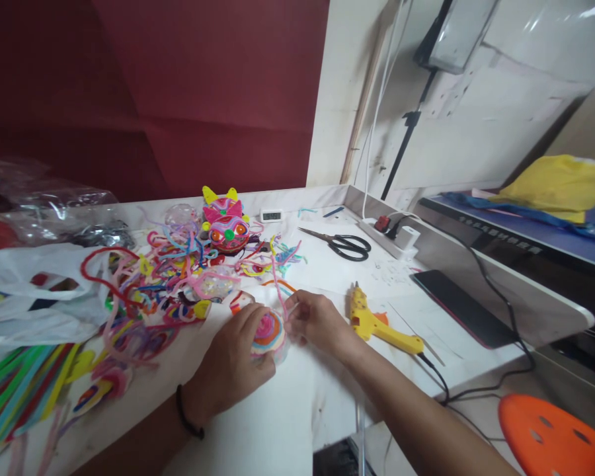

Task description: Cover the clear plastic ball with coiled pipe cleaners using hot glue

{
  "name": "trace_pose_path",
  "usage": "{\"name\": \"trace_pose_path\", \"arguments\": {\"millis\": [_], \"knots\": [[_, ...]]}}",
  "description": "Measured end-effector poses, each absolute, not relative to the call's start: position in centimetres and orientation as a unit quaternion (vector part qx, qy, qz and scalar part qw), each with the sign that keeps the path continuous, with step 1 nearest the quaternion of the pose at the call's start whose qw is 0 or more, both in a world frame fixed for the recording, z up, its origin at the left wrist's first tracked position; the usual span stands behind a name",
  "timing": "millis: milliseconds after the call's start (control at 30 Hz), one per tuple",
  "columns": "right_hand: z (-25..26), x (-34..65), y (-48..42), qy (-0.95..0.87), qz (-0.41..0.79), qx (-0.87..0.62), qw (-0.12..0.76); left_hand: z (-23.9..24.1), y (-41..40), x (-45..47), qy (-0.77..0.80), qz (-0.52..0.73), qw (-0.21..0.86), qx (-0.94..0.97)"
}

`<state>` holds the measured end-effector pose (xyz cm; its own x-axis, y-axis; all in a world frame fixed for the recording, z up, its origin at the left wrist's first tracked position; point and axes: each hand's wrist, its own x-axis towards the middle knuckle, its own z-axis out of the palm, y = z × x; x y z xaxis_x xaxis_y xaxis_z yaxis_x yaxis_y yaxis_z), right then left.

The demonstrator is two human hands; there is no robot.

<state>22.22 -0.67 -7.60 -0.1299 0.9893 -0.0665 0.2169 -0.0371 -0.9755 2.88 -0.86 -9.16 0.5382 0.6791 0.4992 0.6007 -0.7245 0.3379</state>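
My left hand is closed around a small round ball wrapped in coiled pink, orange and blue pipe cleaner, holding it on the white table. My right hand pinches the loose pink end of the pipe cleaner that rises from the ball. A black band sits on my left wrist. Just behind the hands lies a tangle of coloured pipe cleaners and a finished colourful lion-like head.
A yellow glue gun with a black cord lies right of my right hand. Black scissors, a power strip, a small clock and a dark phone lie further back. Plastic bags and straight pipe cleaners fill the left. An orange stool stands at lower right.
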Motion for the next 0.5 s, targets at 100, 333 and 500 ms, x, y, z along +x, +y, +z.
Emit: {"name": "trace_pose_path", "arguments": {"millis": [100,333,500], "knots": [[-7.7,22.29,-1.0,-0.59,0.448,-0.533,0.408,-8.99,-0.89,2.9,0.366,0.309,0.07,0.875],[-8.01,22.39,-1.41,-0.675,0.327,-0.524,0.404,-8.63,-1.03,3.1,0.364,0.32,0.088,0.87],[-8.03,22.67,-1.51,-0.719,0.288,-0.503,0.383,-8.69,-1.0,3.03,0.36,0.32,0.081,0.873]]}}
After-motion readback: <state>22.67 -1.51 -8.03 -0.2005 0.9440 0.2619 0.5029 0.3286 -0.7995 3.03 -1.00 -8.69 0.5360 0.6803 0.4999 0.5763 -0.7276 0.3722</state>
